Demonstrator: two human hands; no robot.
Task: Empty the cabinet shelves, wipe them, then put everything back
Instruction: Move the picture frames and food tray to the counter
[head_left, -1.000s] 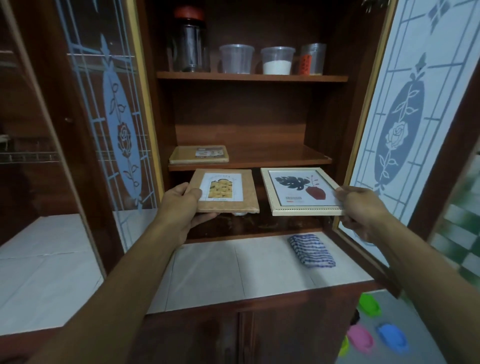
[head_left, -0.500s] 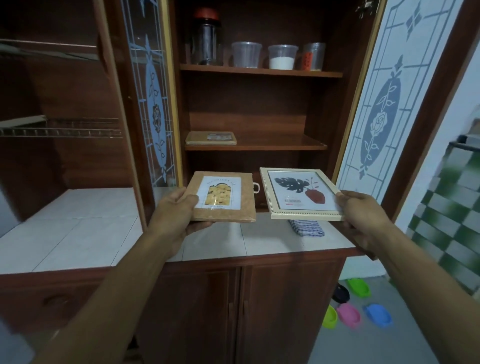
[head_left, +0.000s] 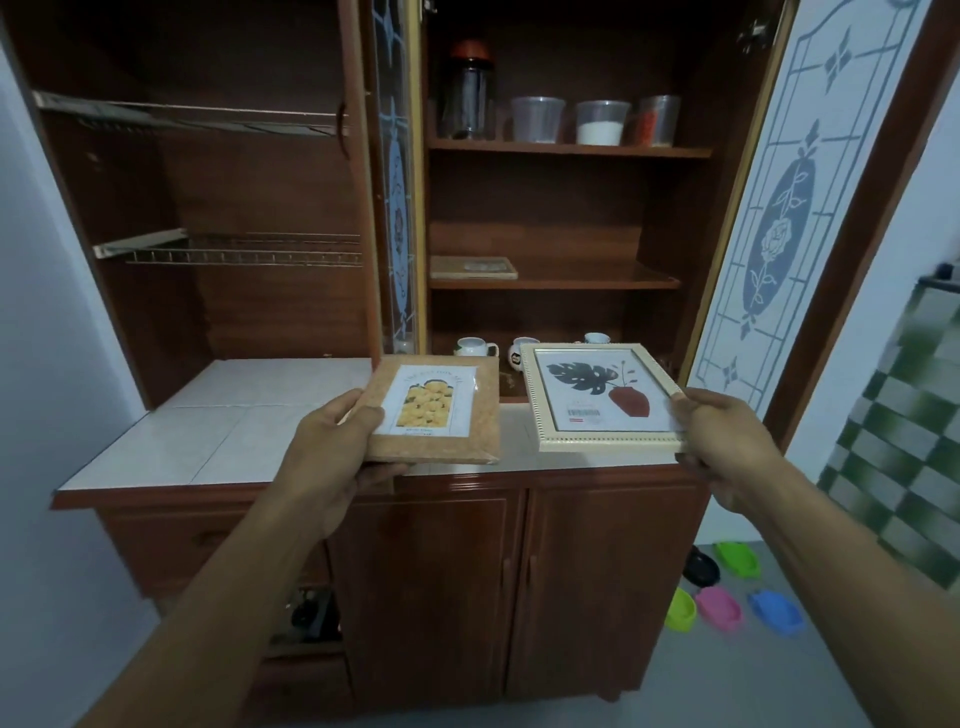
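Note:
My left hand (head_left: 332, 452) grips a brown cork picture frame (head_left: 441, 410) with a yellow picture, held flat over the tiled counter's front edge. My right hand (head_left: 722, 441) grips a cream picture frame (head_left: 597, 400) showing a dark leaf and a red vase. Both frames are out in front of the open wooden cabinet (head_left: 545, 218). On its middle shelf lies another flat brown frame (head_left: 472, 267). The top shelf carries a dark jar (head_left: 467, 98) and three plastic cups (head_left: 597, 122). White mugs (head_left: 475, 347) stand on the bottom shelf behind the frames.
The cabinet's glass doors stand open, one at the left (head_left: 395, 171) and one at the right (head_left: 779, 208). A white tiled counter (head_left: 218, 415) stretches to the left under wire racks (head_left: 234, 249). Coloured plastic items (head_left: 727, 603) lie on the floor at the lower right.
I have stepped back from the cabinet, so both frames have come out from the shelves and now sit over the counter's front edge. The striped cloth on the counter is now hidden.

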